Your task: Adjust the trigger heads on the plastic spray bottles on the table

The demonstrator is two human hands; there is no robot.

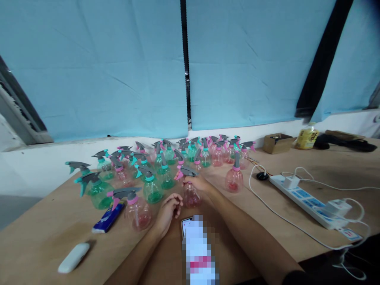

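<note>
My right hand [198, 183] is closed round the neck of a pink spray bottle [190, 196] with a grey trigger head, standing upright on the wooden table [53, 233]. My left hand [168, 209] rests just left of that bottle with its fingers curled loosely; nothing shows in them. A phone [186, 223] lies flat below my hands, most of it blurred out. Another pink spray bottle [138, 212] stands left of my left hand.
Several green and pink spray bottles [166, 158] crowd the table's far side, one pink bottle [234, 178] apart at right. A blue packet [107, 218] and white oblong case [73, 257] lie left. A power strip [308, 202] with cables, a cardboard box [277, 143] and a yellow bottle [306, 137] sit right.
</note>
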